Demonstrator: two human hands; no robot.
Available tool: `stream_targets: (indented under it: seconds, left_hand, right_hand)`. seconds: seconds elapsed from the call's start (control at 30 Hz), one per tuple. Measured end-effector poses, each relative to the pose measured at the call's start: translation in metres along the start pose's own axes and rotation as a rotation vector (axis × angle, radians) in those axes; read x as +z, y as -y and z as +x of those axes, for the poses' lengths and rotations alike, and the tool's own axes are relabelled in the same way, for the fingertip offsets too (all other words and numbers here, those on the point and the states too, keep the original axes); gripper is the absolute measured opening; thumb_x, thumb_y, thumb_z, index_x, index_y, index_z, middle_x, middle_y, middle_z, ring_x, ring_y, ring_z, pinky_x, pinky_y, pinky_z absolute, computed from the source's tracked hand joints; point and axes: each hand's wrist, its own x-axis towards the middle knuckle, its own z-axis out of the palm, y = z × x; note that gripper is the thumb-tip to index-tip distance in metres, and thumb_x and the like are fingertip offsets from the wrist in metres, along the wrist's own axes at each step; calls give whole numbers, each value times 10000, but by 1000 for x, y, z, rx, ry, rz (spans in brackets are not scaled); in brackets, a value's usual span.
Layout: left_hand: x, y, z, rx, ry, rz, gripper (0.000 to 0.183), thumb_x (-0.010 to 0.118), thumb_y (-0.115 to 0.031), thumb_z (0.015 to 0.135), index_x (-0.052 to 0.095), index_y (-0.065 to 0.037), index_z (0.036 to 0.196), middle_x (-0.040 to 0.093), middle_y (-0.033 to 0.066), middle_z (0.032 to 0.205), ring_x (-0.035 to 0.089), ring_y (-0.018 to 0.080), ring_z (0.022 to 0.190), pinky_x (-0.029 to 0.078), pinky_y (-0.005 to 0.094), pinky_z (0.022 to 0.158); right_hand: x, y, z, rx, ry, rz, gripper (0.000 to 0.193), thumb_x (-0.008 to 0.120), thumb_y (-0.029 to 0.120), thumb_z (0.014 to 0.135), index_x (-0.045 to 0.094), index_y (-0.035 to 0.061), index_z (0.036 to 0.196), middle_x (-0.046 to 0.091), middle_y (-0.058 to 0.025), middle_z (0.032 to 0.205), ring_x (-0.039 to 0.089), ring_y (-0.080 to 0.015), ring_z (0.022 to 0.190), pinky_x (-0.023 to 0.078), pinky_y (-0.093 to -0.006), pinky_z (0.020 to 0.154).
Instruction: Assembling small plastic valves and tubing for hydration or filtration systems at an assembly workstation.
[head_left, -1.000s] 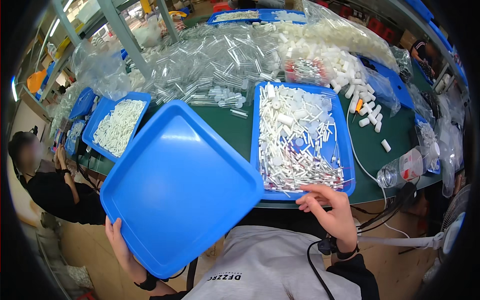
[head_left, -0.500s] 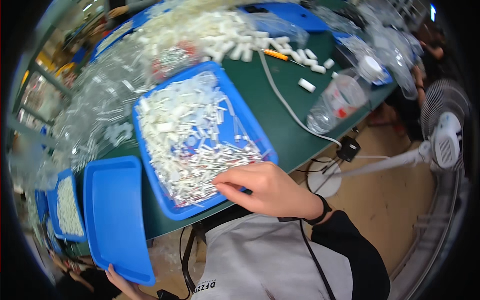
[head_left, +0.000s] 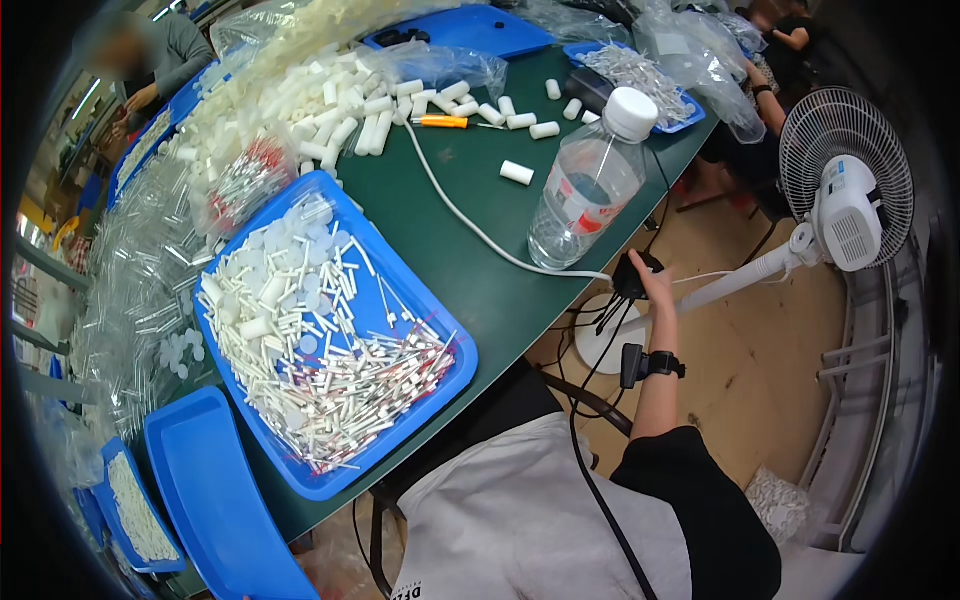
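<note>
My right hand (head_left: 652, 283) reaches out past the table edge and grips a black power socket block (head_left: 632, 274). Its thumb lies along the block, while the other fingers are mostly hidden. A white cord (head_left: 480, 233) runs from the block across the table, and black cables (head_left: 607, 316) hang below it. My left hand cannot be made out at the lower edge of the view, near a shallow blue tray (head_left: 205, 480). In front of me lies a large blue tray (head_left: 462, 365) with small white tubes, thin red-and-white sticks and translucent discs (head_left: 310, 235).
A clear plastic bottle (head_left: 588, 185) with a white cap stands near the table edge. Behind it are white foam cylinders (head_left: 517, 173) and an orange-handled screwdriver (head_left: 440, 122). A pedestal fan (head_left: 850, 205) stands at right. Other people work at the far left and far right.
My right hand has moved from over the large tray's sticks to the power socket block at the right. My view has shifted, and my left hand has dropped out of sight.
</note>
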Motion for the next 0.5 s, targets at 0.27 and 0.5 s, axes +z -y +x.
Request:
stream_targets:
  seconds: [0.27,0.5]
  left_hand:
    - [29,-2,0,30,16,-64,465,550,-319,892,482,-29,1247,507,166,1266,526,296,1129,452,413,933]
    - [38,0,-12,24,20,-96,465,551,-320,891,482,-30,1248,502,166,1272,520,296,1137,448,413,938]
  right_hand:
    - [-14,27,-34,213,255,719,451,766,277,765,558,66,1106,632,-61,991,655,-201,893,572,-351,727]
    - [-66,81,-48,281,388,972,343,689,320,817,610,76,1045,666,-67,912,676,-213,790,578,-371,689]
